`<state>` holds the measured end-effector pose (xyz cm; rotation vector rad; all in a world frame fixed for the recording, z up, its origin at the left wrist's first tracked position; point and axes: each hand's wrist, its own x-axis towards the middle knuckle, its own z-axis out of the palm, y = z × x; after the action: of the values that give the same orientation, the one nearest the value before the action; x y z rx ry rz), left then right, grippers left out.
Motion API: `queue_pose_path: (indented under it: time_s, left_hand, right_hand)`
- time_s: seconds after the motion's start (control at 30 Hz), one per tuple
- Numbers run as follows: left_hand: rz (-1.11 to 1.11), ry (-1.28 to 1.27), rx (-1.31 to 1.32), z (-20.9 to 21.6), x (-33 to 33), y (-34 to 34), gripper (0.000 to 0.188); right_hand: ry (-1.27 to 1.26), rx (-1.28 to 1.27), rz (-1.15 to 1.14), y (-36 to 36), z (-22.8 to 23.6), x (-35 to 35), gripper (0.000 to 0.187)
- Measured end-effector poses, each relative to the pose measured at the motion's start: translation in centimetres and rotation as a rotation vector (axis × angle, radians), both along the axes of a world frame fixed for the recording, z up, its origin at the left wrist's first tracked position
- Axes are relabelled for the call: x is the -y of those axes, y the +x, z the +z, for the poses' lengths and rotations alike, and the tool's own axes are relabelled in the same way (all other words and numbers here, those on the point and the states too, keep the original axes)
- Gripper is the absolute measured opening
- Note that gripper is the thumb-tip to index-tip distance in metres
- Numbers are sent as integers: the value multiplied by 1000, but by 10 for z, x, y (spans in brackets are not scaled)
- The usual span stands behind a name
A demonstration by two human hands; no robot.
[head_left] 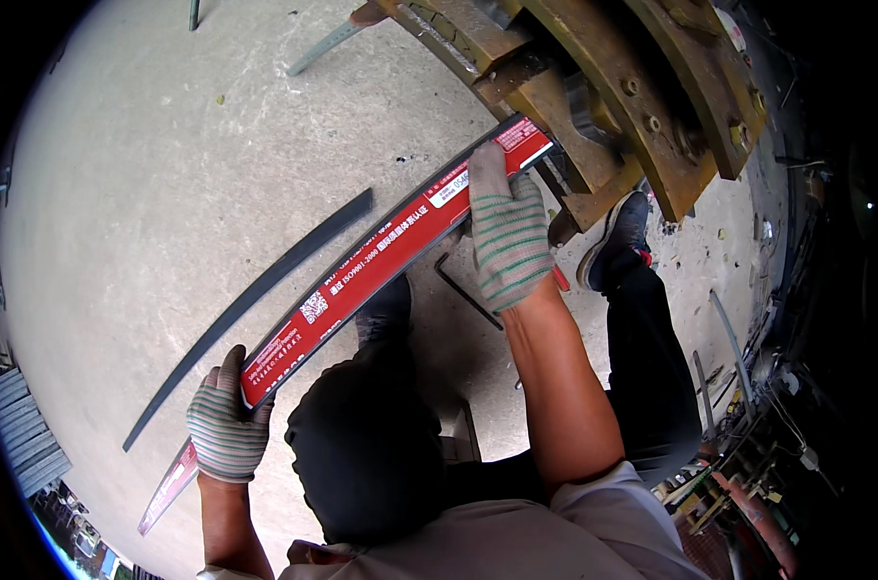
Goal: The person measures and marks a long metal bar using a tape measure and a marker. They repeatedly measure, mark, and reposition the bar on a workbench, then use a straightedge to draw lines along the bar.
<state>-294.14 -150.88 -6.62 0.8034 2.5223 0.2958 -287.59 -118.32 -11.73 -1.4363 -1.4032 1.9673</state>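
I hold a long, flat, dark bar, its face covered by a red printed label (376, 253), slanting from lower left to upper right. My left hand (228, 423), in a striped knitted glove, is closed around its lower-left part. My right hand (509, 227), gloved alike, grips it near the upper-right end, thumb along the label. That end is beside a heavy, rusty brown metal machine (593, 145). A paler red-and-white strip (168, 486) shows below my left hand; I cannot tell whether it belongs to the same bar.
On the concrete floor (216, 174) lies a dark curved flat bar (250, 309), left of the held one. A bent black rod (468, 293) lies near my legs. Grey ridged sheets (28, 425) are at far left, and metal pieces and clutter (719, 503) at lower right.
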Motion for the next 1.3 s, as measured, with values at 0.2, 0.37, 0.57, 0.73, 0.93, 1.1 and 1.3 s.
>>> queue_pose_path:
  time_s: [0.2,0.37,0.57,0.73,0.93,1.1,1.3]
  left_hand:
    - [-7,4,7,-16,4,4,55]
    - [-16,6,2,-17,2,3,54]
    - [32,47,106,-15,-2,-3,51]
    - [42,58,123,-9,-6,-12,49]
    - [122,54,271,5,0,-29,52]
    - [59,66,148,0,1,-27,53]
    - [-7,134,66,-18,0,-12,53]
  right_hand:
    - [25,33,41,5,-1,-3,53]
    - [19,93,54,6,1,-4,57]
    - [56,315,105,1,-12,-12,67]
    - [40,208,23,-10,7,-7,56]
    - [-55,242,38,-13,20,-7,45]
    - [-50,136,4,-9,13,-4,48]
    - [-28,85,27,-4,-8,-7,55]
